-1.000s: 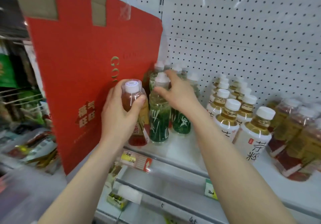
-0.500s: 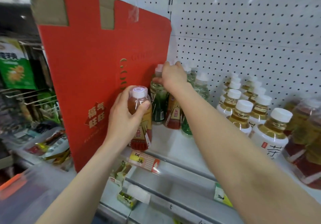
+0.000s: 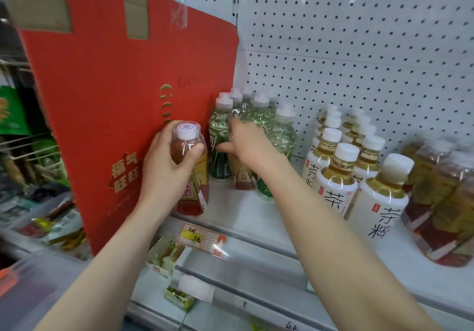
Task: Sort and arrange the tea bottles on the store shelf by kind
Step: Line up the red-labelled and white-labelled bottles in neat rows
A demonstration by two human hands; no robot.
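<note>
The left hand (image 3: 164,176) is wrapped tight round a clear plastic bottle of red-brown tea with a white cap (image 3: 191,197). The thumb lies across the top part of the bottle. The bottle is upright, with its bottom at the front left edge of the white metal shelf (image 3: 246,212), just beside a big red cardboard box (image 3: 123,94).

The right hand (image 3: 250,146) reaches further back, into a bunch of clear green tea bottles with white caps (image 3: 220,130). It is right above a small bottle with a red label (image 3: 243,178) that stands among the green ones. This hand is blurry, so I cannot tell if it holds anything. Its thumb sticks out to the left.

The two hands are near each other but not touching. To the right, apart from the green bunch, stand rows of yellow tea bottles with white labels and black writing (image 3: 336,176).
</note>
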